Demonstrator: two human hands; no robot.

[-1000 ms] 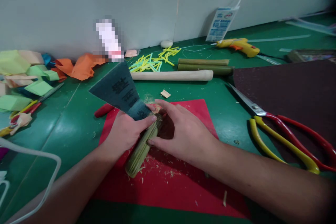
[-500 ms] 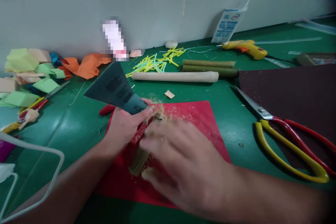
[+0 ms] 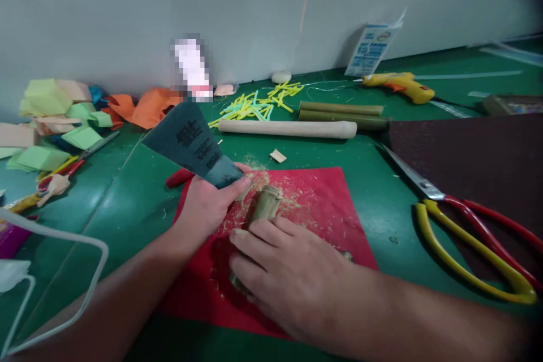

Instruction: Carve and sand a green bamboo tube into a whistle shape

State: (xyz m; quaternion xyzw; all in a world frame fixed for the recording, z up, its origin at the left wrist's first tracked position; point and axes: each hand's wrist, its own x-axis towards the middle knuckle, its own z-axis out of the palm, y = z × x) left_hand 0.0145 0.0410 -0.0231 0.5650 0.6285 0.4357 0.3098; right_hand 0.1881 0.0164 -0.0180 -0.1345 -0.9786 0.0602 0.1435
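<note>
My left hand (image 3: 207,201) pinches a dark sheet of sandpaper (image 3: 186,141) with print on its back; the sheet fans out up and to the left. My right hand (image 3: 297,271) is closed over a short green bamboo tube (image 3: 268,202). The tube lies at a slant, its far end sticking out past the fingers and its middle covered by them. Under both hands is a red sheet (image 3: 331,198), strewn with pale bamboo shavings (image 3: 292,203). Something small (image 3: 348,255) peeks out behind my right wrist; I cannot make it out.
Large scissors (image 3: 441,198) lie on the right, partly over a dark brown sheet (image 3: 458,153). Behind the red sheet are a pale bamboo stick (image 3: 288,129), green bamboo pieces (image 3: 339,110) and yellow strips (image 3: 250,107). A yellow glue gun (image 3: 399,86) rests at the back. Folded papers (image 3: 46,99) crowd the left.
My right hand was blurred and close to my left fingers; now it has drawn back toward me, with the bamboo tube's far end uncovered. The sandpaper stays in my left hand. The view has shifted slightly.
</note>
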